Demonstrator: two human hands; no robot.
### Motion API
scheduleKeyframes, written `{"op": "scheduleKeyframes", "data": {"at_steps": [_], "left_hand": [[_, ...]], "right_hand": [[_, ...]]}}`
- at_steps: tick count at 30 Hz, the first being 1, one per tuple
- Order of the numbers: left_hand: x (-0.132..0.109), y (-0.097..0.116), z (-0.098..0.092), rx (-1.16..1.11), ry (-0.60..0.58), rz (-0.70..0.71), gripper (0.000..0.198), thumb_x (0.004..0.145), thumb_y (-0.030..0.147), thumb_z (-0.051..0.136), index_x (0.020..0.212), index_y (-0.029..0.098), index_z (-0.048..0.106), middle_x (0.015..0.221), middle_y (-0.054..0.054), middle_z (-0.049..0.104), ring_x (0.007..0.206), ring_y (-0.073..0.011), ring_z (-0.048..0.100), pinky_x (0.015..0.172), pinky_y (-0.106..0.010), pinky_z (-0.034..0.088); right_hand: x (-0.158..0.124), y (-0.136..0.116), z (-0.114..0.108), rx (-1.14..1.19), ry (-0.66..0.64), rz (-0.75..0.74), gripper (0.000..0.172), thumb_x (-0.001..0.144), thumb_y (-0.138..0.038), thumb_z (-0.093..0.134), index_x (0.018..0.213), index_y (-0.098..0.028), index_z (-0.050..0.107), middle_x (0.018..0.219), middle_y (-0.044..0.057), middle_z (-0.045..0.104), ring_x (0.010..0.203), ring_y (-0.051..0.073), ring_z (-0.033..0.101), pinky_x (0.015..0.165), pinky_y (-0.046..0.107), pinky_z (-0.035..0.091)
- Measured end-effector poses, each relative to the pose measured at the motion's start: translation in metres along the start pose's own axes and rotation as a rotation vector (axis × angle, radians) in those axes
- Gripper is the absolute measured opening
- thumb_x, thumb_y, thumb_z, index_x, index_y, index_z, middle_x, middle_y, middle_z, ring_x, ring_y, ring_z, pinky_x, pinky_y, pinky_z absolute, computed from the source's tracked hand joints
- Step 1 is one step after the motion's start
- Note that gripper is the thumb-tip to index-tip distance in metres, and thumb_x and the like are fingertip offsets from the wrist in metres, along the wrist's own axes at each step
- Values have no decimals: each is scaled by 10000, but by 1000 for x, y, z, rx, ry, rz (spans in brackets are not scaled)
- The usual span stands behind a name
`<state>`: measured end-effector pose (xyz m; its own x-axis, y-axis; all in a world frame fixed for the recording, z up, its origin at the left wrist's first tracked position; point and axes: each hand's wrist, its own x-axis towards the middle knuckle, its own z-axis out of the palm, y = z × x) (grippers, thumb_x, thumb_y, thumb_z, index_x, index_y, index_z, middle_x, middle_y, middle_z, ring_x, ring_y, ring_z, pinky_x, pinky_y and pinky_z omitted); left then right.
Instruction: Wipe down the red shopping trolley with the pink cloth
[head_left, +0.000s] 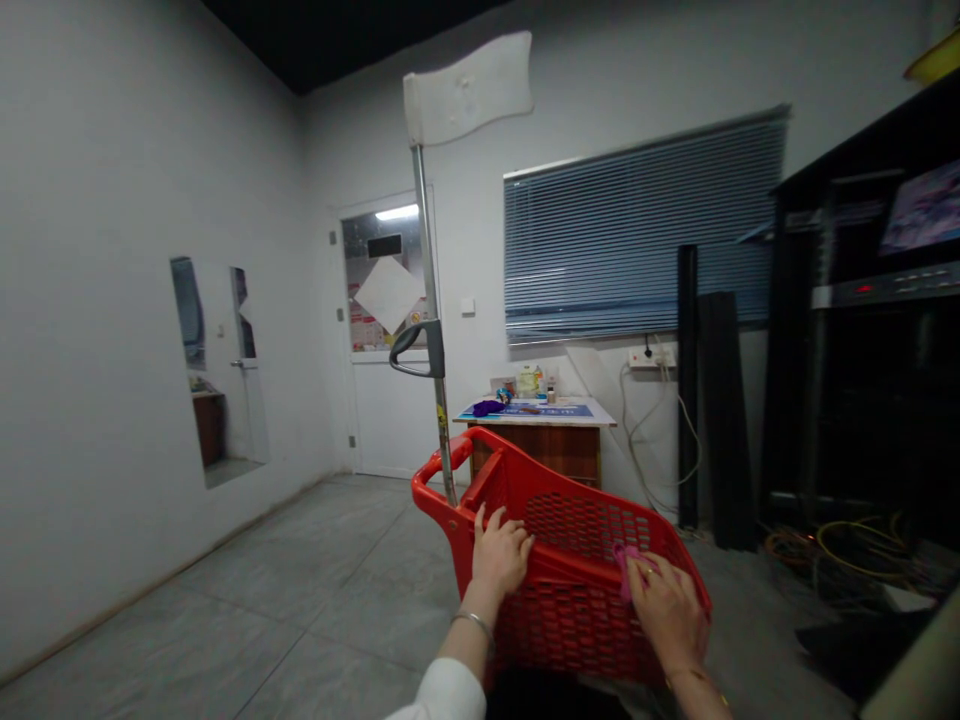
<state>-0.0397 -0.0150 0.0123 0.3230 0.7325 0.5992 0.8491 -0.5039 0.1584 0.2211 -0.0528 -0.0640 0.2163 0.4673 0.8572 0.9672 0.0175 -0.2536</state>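
In the head view a red plastic shopping cart (581, 565) with slotted sides stands close in front of me. My left hand (501, 552) grips its near top rim, fingers bent over the edge. My right hand (670, 605) is closed on a pink cloth (624, 568), which lies against the same rim further right. Part of the cloth is hidden by the fingers. A metal pole (427, 250) rises from the cart's left end. It carries a grey loop handle (420, 350) and a white flag-shaped board (471, 90) on top.
A small table (592, 410) behind the cart bears a purple cloth (489, 408) and small packages. A white door (382, 420), a mirror (225, 400) and blinds (637, 230) are on the walls. A dark rack (862, 400) and cables (862, 545) lie right.
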Motion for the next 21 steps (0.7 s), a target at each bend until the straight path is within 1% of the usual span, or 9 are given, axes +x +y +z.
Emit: {"op": "scheduleKeyframes", "data": {"at_steps": [2,4,8,10,11,12,14,19,21], "left_hand": [[0,1,3,0,12,-4,294,975,358,450,941,328,740,1118,40,725,1274,-255,480,1173,-590,94],[1,2,5,3,22,-5,305,977,357,440,938,329,741,1112,40,727,1270,-261,482,1172,-600,85],[1,1,6,10,34,6,318,983,353,426,940,322,740,1107,36,729,1278,-264,479,1169,-605,93],[1,0,5,11,27,13,307,981,347,435,942,318,738,1108,37,729,1278,-261,480,1170,-599,100],[0,-1,5,11,23,15,299,979,349,442,943,319,737,1108,38,729,1276,-258,482,1171,-596,102],[0,-2,4,10,20,19,291,978,354,449,945,320,735,1107,38,728,1274,-254,484,1173,-591,102],[-1,-4,2,9,20,26,281,977,365,456,945,322,732,1103,40,727,1274,-246,483,1176,-582,99],[-1,-4,2,16,28,27,286,980,369,454,927,314,730,1092,43,728,1279,-244,474,1178,-579,86],[-1,-2,5,19,33,23,290,980,363,451,920,313,731,1090,47,728,1281,-252,468,1179,-586,71]], "right_hand": [[2,-7,0,-45,53,87,356,936,-367,423,844,-230,739,1005,80,684,896,207,515,722,313,362],[4,-32,3,-88,77,156,352,933,-381,438,827,-218,732,986,76,691,871,212,507,684,317,347],[5,-100,13,-29,-2,48,316,946,-347,439,913,-235,732,1057,53,695,954,212,515,706,311,350],[4,-117,15,5,-25,8,306,950,-333,438,936,-248,732,1087,44,691,999,212,512,731,308,356],[4,-116,16,14,-36,-8,301,950,-335,442,939,-255,732,1086,38,691,995,208,513,736,304,357],[3,-110,15,22,-51,-28,295,950,-342,448,944,-262,732,1078,32,693,973,201,514,739,299,358],[2,-81,13,34,-74,-61,290,945,-355,458,933,-268,734,1052,24,695,917,186,514,741,288,360],[-6,25,14,56,-24,-20,351,926,-390,425,881,-231,735,995,51,694,896,185,517,762,286,385],[-7,40,16,66,26,23,383,924,-390,387,883,-225,730,952,59,694,876,185,520,748,285,396]]}}
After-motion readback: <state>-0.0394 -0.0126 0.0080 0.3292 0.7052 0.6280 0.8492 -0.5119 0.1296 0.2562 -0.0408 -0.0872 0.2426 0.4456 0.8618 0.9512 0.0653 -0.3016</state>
